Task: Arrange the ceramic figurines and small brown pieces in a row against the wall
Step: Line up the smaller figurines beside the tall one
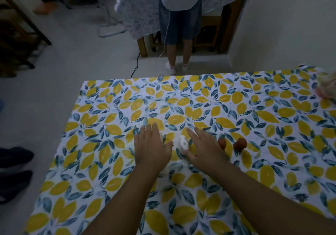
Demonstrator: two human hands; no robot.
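A small white ceramic figurine (183,143) stands on the lemon-print tablecloth (109,122) between my two hands. My right hand (203,147) touches it from the right, thumb at its base, fingers spread and flat. My left hand (151,143) hovers just left of it, fingers apart, holding nothing; something white peeks out at its right edge. Two small brown pieces sit to the right: one (222,143) partly hidden behind my right hand, the other (240,143) standing free. A blurred pale figurine (327,87) lies at the table's far right edge.
A cream wall (291,25) rises beyond the table's far right part. Another person (180,20) stands at a second cloth-covered table (140,7) across the floor. Dark shoes (14,171) are on the floor to the left. A cable (135,67) runs along the floor.
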